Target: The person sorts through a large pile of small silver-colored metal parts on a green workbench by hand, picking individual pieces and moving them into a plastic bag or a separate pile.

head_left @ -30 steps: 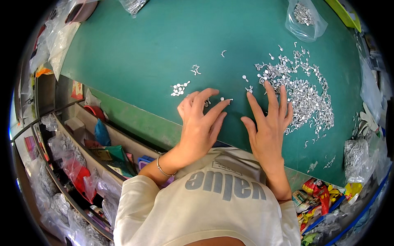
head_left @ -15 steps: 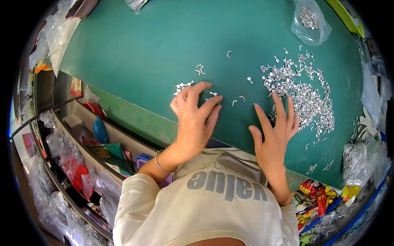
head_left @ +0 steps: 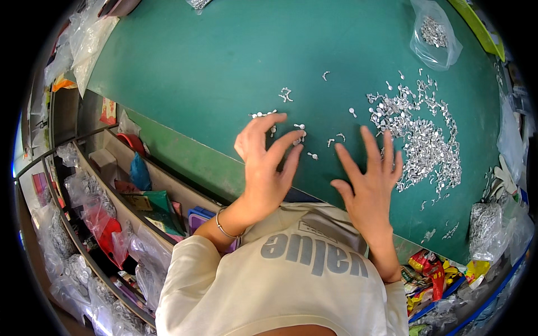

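Small silver metal pieces with a round flat end and a thin stem lie in a large heap (head_left: pixel 423 147) on the green tabletop (head_left: pixel 185 73). My left hand (head_left: pixel 262 162) is bent over the table, its thumb and index tips closed around a silver piece (head_left: pixel 298 141). A small group of pieces (head_left: pixel 263 114) lies by its other fingertips, partly hidden. My right hand (head_left: pixel 370 182) rests at the heap's left edge, fingers spread and holding nothing that shows. Between the hands lies a single piece (head_left: pixel 312 155), with bent bits (head_left: pixel 341 136) beyond it.
A clear bag of silver pieces (head_left: pixel 434 33) stands at the far right, beside a yellow-green tray (head_left: pixel 479 28). Open drawers (head_left: pixel 162 190) with bags and packets are at my left. Colourful packets (head_left: pixel 431 269) and a clear bag (head_left: pixel 486 227) sit at the right edge.
The view has shifted slightly, so the table things appear farther right. A loose piece now shows between my hands, near my left thumb. My right hand has drawn slightly left, off the heap.
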`<control>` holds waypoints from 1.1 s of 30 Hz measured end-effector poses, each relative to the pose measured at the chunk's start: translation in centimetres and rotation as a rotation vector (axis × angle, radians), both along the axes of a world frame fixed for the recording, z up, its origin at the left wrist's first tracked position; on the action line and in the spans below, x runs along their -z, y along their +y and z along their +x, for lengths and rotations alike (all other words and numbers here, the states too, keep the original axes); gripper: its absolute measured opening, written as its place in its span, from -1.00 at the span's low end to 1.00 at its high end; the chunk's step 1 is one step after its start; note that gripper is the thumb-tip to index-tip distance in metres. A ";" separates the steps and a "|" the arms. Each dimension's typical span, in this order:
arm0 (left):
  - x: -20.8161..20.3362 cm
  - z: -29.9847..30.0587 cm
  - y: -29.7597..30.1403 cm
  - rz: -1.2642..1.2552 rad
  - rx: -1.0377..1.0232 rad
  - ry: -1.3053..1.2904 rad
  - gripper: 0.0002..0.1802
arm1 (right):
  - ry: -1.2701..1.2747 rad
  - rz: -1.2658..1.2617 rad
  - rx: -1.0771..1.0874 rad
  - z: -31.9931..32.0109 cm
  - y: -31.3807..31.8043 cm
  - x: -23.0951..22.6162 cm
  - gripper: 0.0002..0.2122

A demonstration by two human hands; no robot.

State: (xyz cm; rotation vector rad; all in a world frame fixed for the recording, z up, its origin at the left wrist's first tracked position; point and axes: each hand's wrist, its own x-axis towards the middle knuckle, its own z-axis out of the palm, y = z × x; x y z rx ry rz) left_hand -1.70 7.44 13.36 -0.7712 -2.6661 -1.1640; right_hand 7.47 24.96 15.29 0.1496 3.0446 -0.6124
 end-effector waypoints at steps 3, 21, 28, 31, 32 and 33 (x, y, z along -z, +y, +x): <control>0.4 -0.8 -0.3 0.094 -0.073 0.085 -0.62 | 0.075 -0.021 0.053 0.4 0.5 0.3 -0.50; -0.3 -1.8 -0.2 -0.115 0.144 0.029 -0.70 | 0.125 -0.047 0.063 -0.5 -0.6 0.3 -0.53; 1.5 -2.7 -1.5 -0.037 0.069 0.103 -0.74 | 0.120 -0.029 0.130 -0.4 0.7 0.4 -0.61; 1.1 -3.3 -2.4 -0.002 0.013 0.155 -0.77 | 0.171 -0.054 0.149 -0.3 1.2 0.4 -0.64; 1.2 -3.1 -2.6 0.102 -0.013 0.125 -0.76 | 0.188 -0.066 0.145 -0.3 1.2 0.4 -0.64; 1.3 -2.7 -2.8 0.206 -0.042 0.096 -0.75 | 0.186 -0.068 0.115 -0.6 0.7 0.1 -0.63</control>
